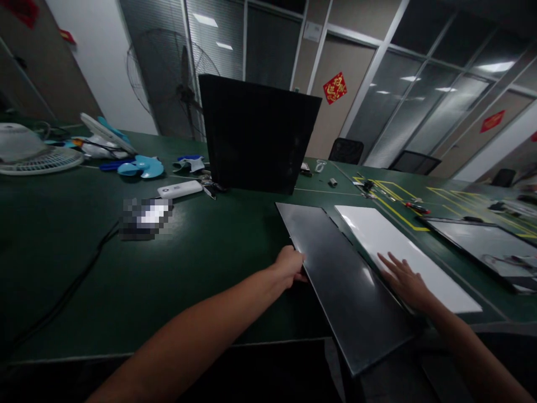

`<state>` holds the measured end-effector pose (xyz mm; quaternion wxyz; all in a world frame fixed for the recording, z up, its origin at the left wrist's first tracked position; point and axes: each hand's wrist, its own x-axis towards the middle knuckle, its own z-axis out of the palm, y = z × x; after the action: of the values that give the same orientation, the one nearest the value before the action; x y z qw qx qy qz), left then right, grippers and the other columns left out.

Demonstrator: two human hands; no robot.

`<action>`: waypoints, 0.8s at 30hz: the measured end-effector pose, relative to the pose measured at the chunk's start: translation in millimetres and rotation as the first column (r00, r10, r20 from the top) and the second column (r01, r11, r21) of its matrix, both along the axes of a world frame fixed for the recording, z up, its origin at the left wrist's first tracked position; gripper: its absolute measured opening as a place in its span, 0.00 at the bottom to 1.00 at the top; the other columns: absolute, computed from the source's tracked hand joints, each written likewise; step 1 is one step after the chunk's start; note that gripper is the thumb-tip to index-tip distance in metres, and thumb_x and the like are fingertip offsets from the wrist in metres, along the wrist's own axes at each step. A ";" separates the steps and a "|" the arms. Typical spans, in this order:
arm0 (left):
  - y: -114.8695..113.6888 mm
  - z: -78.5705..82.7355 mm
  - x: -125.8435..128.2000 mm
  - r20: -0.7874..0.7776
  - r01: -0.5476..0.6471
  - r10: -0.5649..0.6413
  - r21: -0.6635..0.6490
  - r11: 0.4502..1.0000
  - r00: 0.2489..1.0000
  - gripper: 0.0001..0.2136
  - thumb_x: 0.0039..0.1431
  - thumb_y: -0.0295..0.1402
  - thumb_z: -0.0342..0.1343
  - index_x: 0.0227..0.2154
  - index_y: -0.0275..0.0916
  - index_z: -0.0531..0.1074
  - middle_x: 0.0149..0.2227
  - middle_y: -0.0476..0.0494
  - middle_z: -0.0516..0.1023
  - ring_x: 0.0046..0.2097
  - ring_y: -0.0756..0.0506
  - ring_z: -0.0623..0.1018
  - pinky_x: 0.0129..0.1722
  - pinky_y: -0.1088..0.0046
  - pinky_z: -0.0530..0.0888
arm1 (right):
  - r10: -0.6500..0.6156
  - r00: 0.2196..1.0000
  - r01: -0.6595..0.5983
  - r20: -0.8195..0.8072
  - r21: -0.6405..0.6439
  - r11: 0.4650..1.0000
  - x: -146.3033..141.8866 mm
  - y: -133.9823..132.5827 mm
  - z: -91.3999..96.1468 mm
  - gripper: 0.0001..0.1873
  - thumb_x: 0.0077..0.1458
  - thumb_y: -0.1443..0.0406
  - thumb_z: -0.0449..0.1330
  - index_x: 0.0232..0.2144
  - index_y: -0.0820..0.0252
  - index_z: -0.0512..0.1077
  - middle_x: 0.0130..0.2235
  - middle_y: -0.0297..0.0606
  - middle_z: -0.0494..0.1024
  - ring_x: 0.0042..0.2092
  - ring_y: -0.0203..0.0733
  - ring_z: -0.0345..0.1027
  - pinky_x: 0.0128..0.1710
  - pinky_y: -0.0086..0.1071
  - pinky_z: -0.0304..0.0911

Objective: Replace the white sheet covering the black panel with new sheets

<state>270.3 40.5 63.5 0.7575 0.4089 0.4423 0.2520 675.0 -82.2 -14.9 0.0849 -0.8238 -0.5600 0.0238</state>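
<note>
A flat dark glossy panel [335, 268], like a screen panel, slants toward me on the right half of the table, its near end past the table edge. My left hand [289, 264] is closed around its left edge, thumb on top and fingers partly hidden beneath. A white sheet-like panel [403, 252] lies just right of it. Over the white panel's left side, close to the dark panel's right edge, my right hand [405, 280] has its fingers spread and holds nothing. Whether its palm touches either panel I cannot tell.
Behind stands a large upright black panel [260, 134]. On the green table [210, 280] are a white power bank-like device [180, 189], a blurred-out device [146, 218] with a cable, blue fan blades [141, 167] and a white fan grille [42, 159]. Another framed panel [482, 240] lies far right.
</note>
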 end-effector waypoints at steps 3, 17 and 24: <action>-11.9 0.9 -54.9 0.001 -0.196 0.197 -0.072 0.978 0.980 0.08 0.68 0.25 0.53 0.48 0.34 0.71 0.35 0.42 0.80 0.29 0.46 0.81 0.34 0.62 0.82 | -0.117 0.992 0.116 0.039 0.027 0.993 17.6 3.5 -4.9 0.46 0.63 0.39 0.42 0.73 0.59 0.60 0.74 0.62 0.53 0.72 0.80 0.44 0.63 0.75 0.48; -50.6 -17.2 -111.4 0.220 -0.604 0.652 -0.249 0.757 0.726 0.07 0.69 0.21 0.51 0.42 0.39 0.63 0.51 0.35 0.80 0.45 0.47 0.85 0.55 0.62 0.80 | -0.209 0.960 0.209 0.185 0.021 0.978 -17.1 3.5 34.7 0.42 0.67 0.45 0.38 0.63 0.67 0.71 0.50 0.67 0.80 0.42 0.71 0.79 0.36 0.58 0.70; -51.5 -12.5 -156.5 0.259 -0.151 0.227 -0.283 0.947 0.939 0.13 0.69 0.32 0.51 0.50 0.29 0.70 0.51 0.22 0.82 0.47 0.35 0.86 0.50 0.58 0.80 | 0.240 0.905 -0.328 0.353 0.218 0.919 -135.3 33.7 61.9 0.32 0.70 0.51 0.42 0.65 0.61 0.69 0.59 0.53 0.78 0.54 0.60 0.77 0.54 0.56 0.72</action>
<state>113.8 -11.0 51.0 0.8325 0.2206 0.3939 0.3212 539.7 -48.5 47.0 0.1014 -0.7057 -0.6791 -0.1748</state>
